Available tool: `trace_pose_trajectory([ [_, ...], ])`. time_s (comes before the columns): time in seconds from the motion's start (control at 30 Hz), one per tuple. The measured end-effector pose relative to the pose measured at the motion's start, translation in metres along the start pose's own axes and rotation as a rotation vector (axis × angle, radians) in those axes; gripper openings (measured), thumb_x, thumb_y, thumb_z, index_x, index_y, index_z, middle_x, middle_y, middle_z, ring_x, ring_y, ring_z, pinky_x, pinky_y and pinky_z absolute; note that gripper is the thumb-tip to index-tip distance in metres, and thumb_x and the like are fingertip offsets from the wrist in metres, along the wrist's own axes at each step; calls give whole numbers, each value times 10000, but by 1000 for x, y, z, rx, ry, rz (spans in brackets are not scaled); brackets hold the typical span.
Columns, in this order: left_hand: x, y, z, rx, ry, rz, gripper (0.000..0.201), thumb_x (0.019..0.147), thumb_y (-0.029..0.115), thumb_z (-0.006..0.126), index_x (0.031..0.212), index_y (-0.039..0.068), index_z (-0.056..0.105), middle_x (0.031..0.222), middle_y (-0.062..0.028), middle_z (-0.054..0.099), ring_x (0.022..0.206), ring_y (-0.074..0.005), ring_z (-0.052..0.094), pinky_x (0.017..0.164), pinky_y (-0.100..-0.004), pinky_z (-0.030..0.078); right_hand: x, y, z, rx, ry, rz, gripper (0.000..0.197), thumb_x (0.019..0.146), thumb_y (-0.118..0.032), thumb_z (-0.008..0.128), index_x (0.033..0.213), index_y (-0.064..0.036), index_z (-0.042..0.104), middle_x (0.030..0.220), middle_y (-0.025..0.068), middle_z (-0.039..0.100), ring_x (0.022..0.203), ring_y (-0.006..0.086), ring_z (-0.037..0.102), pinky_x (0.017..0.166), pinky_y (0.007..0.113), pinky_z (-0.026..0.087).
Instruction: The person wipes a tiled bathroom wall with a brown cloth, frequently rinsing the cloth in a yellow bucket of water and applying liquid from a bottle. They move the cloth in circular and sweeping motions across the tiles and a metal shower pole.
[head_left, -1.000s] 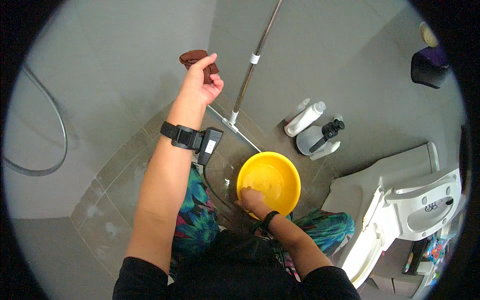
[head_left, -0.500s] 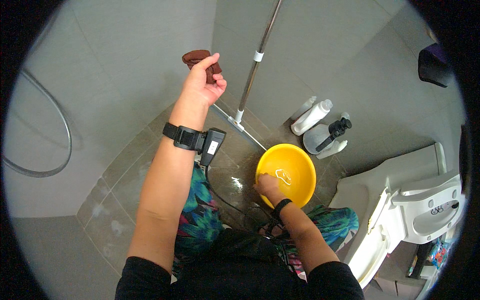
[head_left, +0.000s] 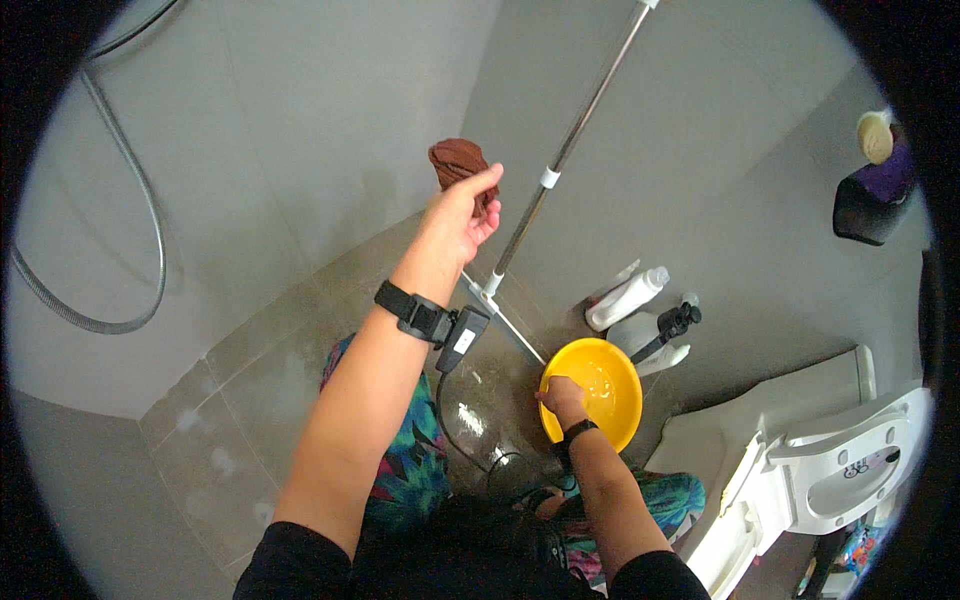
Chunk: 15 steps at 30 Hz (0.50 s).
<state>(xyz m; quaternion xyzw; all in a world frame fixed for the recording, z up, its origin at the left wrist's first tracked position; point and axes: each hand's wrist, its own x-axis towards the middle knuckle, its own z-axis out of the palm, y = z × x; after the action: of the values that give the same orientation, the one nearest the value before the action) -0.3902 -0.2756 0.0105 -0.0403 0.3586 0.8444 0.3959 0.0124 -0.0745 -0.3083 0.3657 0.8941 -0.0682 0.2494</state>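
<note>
My left hand is raised in front of the grey wall, with its fingers closed round a crumpled brown cloth. The cloth bulges out above the thumb, and part of it is hidden in the palm. Lower down, my right hand grips the near left rim of a yellow basin on the floor. Its fingertips are hidden by the hand itself. Bright glints show inside the basin, like light on water.
A long-handled floor squeegee leans against the wall behind the basin. Several bottles stand beyond the basin. White plastic seats lie at the right. A shower hose hangs on the left. The tiled floor has wet patches.
The view has shifted, so the scene sits lower in the picture. My left hand with the cloth has moved right, closer to the squeegee pole. My right hand stays on the basin rim.
</note>
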Motion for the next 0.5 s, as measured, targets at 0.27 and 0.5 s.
trace_pose_trajectory([
  [0.27, -12, 50, -23, 162, -180, 54, 467, 1040, 10, 1035, 1423, 101, 785, 1223, -34, 838, 994, -178, 806, 849, -351, 707, -7, -99, -194, 258, 364, -164, 524, 1248, -550, 850, 1285, -40, 963, 1182, 292, 938, 1141, 528, 920, 1019, 614, 731],
  [0.5, -26, 82, -31, 276, -179, 90, 440, 1021, -52, 968, 1413, 63, 807, 1235, -62, 871, 1027, -224, 844, 913, -398, 736, -78, -242, -419, 925, 552, -482, 536, 1329, -520, 801, 1437, 0, 875, 1190, 160, 920, 1052, 293, 872, 949, 456, 703],
])
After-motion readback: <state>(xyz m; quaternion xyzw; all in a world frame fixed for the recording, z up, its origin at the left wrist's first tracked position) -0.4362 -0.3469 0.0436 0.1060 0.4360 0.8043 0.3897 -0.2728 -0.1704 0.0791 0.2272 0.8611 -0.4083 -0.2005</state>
